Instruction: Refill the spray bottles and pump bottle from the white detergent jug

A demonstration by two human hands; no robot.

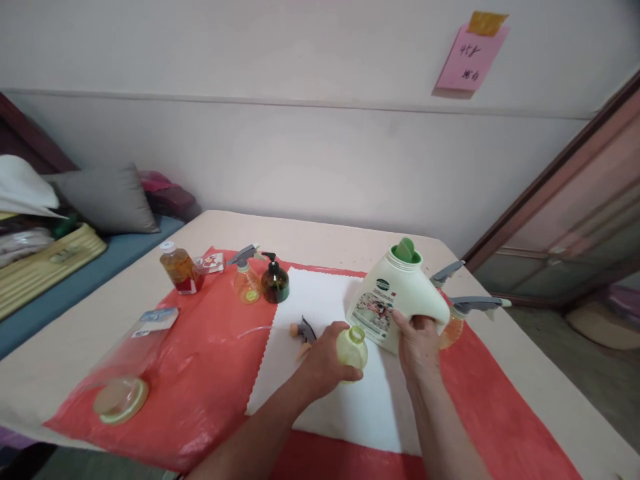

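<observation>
My left hand (325,363) is wrapped round a small clear yellowish bottle (353,353), its neck uncapped and pointing up. With my right hand (419,340) I grip the handle of a large pale-green detergent jug (387,293); it leans slightly and a green spout (405,250) shows in its uncapped mouth. The jug is to the right of the bottle, apart from it. Whether the jug's base touches the cloth I cannot tell. Left of the bottle, a grey trigger spray head (304,329) lies on the white cloth (340,413), partly hidden by my left hand.
A spray bottle (247,283), a dark pump bottle (275,283) and a bottle of amber liquid (181,270) stand at the back left. Plastic packaging (135,347) and a round lid (121,400) lie on the red sheet (210,393). Another spray bottle (453,328) stands behind the jug.
</observation>
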